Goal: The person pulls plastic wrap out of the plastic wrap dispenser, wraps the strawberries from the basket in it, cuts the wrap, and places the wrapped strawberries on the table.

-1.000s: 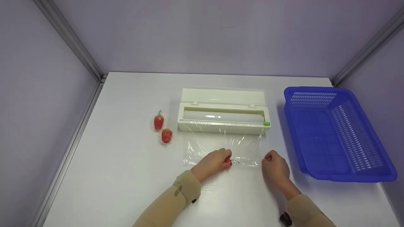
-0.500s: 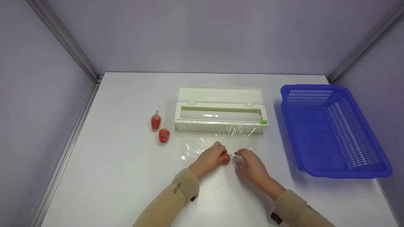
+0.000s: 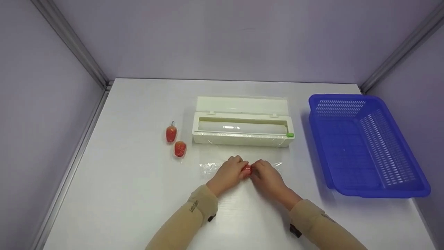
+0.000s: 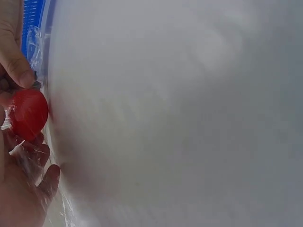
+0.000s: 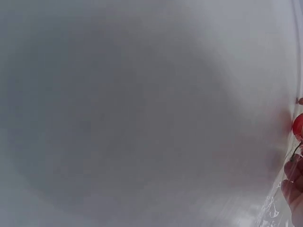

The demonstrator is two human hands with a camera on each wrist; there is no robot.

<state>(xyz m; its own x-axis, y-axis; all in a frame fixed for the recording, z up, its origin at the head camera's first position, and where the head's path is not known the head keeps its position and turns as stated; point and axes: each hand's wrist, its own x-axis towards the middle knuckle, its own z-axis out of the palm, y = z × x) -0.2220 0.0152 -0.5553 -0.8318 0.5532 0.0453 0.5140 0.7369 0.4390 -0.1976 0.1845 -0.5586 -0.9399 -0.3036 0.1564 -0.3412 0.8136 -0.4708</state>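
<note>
A red fruit with a thin stem lies low over a sheet of clear cling film in front of the wrap dispenser. My left hand grips it from the left. From the right, my right hand pinches at its stem end; the thumb shows there in the left wrist view. Film runs over my left fingers. In the right wrist view the fruit shows only at the edge, its dark stem reaching toward the right fingers.
The white wrap dispenser stands lid up, a film roll inside and a green slider at its right end. Two film-wrapped red fruits, one upper and one lower, lie left. A blue basket stands right.
My right hand has come left from the film's right edge to the fruit's stem end. The film's near part has folded in toward the fruit. My left hand keeps its grip.
</note>
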